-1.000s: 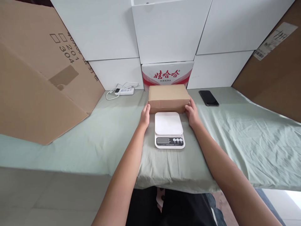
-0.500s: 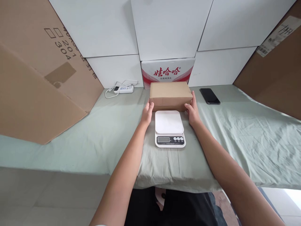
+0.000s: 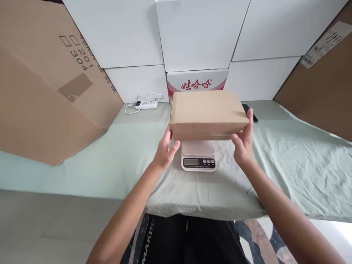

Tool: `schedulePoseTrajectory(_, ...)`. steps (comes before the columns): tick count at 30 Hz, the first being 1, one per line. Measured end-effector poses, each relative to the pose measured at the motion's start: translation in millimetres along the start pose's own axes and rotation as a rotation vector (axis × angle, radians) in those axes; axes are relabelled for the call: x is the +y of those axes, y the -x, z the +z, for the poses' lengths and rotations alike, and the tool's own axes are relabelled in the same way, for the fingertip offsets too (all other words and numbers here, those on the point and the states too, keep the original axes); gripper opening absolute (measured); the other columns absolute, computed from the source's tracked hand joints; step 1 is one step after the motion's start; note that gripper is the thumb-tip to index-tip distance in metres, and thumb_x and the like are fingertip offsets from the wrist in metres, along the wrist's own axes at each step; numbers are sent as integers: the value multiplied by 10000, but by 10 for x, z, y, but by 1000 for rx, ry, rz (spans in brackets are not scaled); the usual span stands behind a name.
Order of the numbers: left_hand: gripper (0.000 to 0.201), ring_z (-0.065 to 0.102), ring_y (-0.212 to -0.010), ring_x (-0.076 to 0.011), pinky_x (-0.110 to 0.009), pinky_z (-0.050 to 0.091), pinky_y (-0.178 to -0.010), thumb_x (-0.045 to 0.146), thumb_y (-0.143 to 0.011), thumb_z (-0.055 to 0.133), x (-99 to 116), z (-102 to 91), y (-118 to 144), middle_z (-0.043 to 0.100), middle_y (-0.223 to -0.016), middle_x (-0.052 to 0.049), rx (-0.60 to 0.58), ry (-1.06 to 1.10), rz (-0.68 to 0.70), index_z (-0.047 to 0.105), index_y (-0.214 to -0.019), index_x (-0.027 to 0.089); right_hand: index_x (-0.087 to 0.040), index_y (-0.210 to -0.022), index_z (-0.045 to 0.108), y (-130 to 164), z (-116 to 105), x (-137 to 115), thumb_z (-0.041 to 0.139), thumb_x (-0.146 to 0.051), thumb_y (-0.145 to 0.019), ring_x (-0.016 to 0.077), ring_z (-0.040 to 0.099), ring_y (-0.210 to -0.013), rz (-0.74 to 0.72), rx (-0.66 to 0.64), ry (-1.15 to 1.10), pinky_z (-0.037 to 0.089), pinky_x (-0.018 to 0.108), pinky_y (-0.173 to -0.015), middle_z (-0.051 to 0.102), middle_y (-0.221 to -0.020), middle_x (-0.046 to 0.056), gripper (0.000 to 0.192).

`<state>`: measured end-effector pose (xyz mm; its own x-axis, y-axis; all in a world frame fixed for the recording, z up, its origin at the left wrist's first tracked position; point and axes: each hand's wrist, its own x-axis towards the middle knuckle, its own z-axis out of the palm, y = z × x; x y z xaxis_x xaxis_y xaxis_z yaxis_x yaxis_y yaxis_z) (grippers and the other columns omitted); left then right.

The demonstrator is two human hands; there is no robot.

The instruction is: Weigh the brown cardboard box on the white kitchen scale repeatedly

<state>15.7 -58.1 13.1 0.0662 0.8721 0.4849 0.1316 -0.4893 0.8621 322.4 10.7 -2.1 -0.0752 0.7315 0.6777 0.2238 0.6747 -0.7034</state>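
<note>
A brown cardboard box [image 3: 209,110] is held level between my two hands, raised over a white digital kitchen scale [image 3: 199,163]. My left hand [image 3: 165,148] grips its left end, thumb at the lower front corner and fingers partly hidden behind. On the right end, my right hand [image 3: 244,145] has its thumb in front and fingers along the side. The box covers most of the scale's weighing plate, leaving the plate's front part, the display and the buttons in sight.
A white power strip with a cable [image 3: 146,104] lies at the back left. Behind the box's right end a black phone [image 3: 256,119] is partly covered. Large cardboard panels [image 3: 35,91] stand at both sides, and a red-and-white carton [image 3: 196,81] against the back. Green cloth [image 3: 110,168] covers the table.
Both hands have lifted the cardboard box off the cloth behind the scale and brought it nearer and slightly right, over the scale. It now hides part of the phone and plate.
</note>
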Motion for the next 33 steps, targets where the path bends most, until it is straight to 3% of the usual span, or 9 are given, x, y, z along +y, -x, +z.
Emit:
schedulePoseTrajectory(5,902,532,-1657,-411,-577,453,-1360,732,-1056,609,-58,63,323,561,-1773,-195,46,60,-54,386,-1777,237,-432,-1825,190,348,101,17,604,-856,-964,465,414,-1724,74,31,18,471,763,-1324,339,-1894,100,1045)
schedulePoseTrajectory(10,829,572,-1631,-407,-550,489,-1339,723,-1025,658,-64,176,441,615,-1728,-168,122,67,-109,499,-1714,290,-454,-1738,382,387,113,-76,590,-801,-993,462,433,-1695,97,99,16,483,751,-1315,454,-1795,90,847)
schedulePoseTrajectory(15,735,607,-1594,-398,-556,491,-1321,670,-1058,632,-87,161,493,658,-1689,-156,163,12,-147,550,-1680,288,-436,-1718,412,392,106,-108,598,-779,-997,471,472,-1647,89,86,20,506,744,-1290,465,-1769,101,821)
schedulePoseTrajectory(23,705,658,-1526,-385,-533,538,-1261,655,-1081,609,-95,135,456,718,-1603,-152,151,-30,-133,544,-1681,292,-392,-1725,406,397,108,-140,566,-826,-989,477,419,-1679,120,71,54,508,725,-1304,444,-1776,120,869)
schedulePoseTrajectory(29,789,549,-1655,-401,-557,442,-1376,709,-1051,631,-141,89,446,630,-1723,-158,155,-33,-107,526,-1708,285,-451,-1753,367,406,110,-96,530,-799,-1014,476,478,-1642,63,104,73,462,770,-1306,464,-1760,104,833)
schedulePoseTrajectory(33,902,311,-1796,-379,-513,310,-1464,787,-1005,638,-227,-8,428,416,-1892,-117,342,-21,-50,472,-1753,311,-592,-1760,271,387,86,-58,462,-803,-1020,472,467,-1666,82,216,49,482,788,-1258,432,-1777,40,793)
